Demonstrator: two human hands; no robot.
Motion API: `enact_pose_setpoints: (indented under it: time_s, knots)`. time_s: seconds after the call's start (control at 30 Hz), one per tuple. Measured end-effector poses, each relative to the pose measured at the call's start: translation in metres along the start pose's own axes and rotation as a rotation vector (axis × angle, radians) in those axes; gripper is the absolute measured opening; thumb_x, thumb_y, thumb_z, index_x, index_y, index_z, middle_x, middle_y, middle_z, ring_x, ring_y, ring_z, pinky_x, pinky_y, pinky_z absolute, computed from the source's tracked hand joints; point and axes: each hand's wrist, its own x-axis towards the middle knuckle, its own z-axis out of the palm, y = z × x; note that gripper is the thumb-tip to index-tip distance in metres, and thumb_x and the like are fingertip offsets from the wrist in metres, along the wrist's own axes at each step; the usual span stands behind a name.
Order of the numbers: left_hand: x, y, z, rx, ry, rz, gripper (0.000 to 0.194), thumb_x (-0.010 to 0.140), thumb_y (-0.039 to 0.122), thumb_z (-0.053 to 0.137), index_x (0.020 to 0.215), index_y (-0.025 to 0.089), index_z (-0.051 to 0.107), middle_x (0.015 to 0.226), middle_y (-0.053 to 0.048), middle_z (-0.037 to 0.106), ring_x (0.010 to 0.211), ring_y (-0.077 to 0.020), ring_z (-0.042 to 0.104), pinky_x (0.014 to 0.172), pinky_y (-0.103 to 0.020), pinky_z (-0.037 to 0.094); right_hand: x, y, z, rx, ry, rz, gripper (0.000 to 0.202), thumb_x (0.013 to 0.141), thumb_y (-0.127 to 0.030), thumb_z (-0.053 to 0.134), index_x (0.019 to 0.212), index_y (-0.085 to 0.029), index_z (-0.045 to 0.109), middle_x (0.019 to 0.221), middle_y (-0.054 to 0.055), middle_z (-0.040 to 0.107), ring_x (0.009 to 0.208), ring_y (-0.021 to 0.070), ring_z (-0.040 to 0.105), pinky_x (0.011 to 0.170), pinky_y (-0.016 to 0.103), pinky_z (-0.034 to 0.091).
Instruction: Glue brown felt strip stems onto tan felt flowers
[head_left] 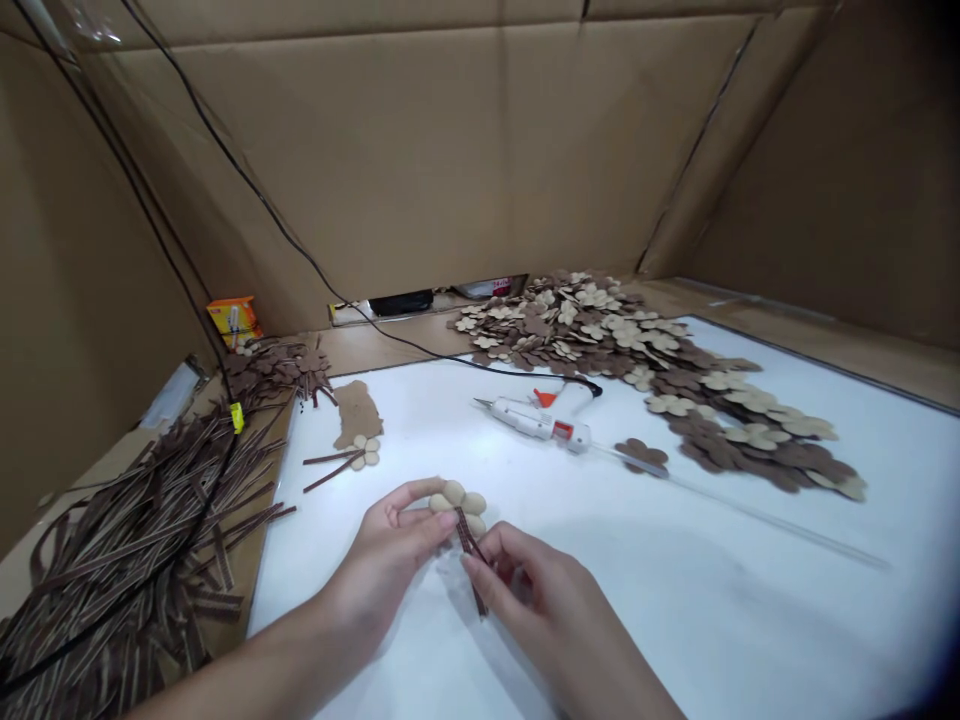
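Note:
Between both hands is a beige flower cutout (453, 492) with a brown stitched ribbon (469, 535) at its centre, its ends hanging down. My left hand (397, 530) is closed on the flower, the thumb pressed near the ribbon's top. My right hand (536, 580) pinches the ribbon below the petals. Farther left on the white board lies another beige flower (365, 452) with two ribbon tails, beside a torn piece of brown cardboard (358, 412). A white glue gun (536, 420) lies beyond my hands, a long clear glue stick (750, 510) running out of its back.
A heap of brown and beige flower cutouts (600, 325) spreads across the back right. Loose ribbons (142, 560) pile up at the left, with finished-looking brown flowers (277, 370) behind. A black cable (277, 220) hangs across to the glue gun. Cardboard walls (412, 150) surround the white board (675, 600).

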Motion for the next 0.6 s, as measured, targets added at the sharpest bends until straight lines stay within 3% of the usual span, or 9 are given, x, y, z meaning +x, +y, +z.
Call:
enact_pose_setpoints:
  time_s: [0.2,0.4,0.6]
  knots:
    - [0.0002,0.0008,-0.0005,-0.049,-0.011,0.015,0.033,0.071,0.017,0.069,0.100,0.012,0.056,0.080,-0.008,0.069,0.076,-0.0149,0.063,0.082,-0.028,0.043,-0.0007,0.0028,0.0021,-0.151,-0.031,-0.072,0.023,0.081,-0.030,0.046,0.061,-0.020,0.050,0.059,-0.002,0.056,0.056,0.0135,0.052,0.052,0.022,0.037]
    - [0.0007,0.0002,-0.0025,-0.071,-0.035,0.019,0.030,0.069,0.020,0.071,0.095,0.012,0.059,0.083,-0.008,0.068,0.077,-0.0163,0.062,0.082,-0.030,0.043,-0.0003,0.0074,0.0026,-0.161,-0.018,-0.112,0.023,0.082,-0.029,0.048,0.062,-0.020,0.053,0.059,-0.003,0.057,0.054,0.0126,0.051,0.051,0.021,0.036]
    - [0.0019,0.0036,-0.0025,-0.117,-0.009,-0.009,0.027,0.068,0.021,0.072,0.090,0.013,0.060,0.088,-0.007,0.067,0.082,-0.0163,0.062,0.084,-0.030,0.041,-0.0012,0.0067,0.0023,-0.191,-0.061,-0.122,0.033,0.086,-0.038,0.041,0.062,-0.020,0.054,0.063,0.000,0.059,0.061,0.0151,0.055,0.056,0.023,0.040]
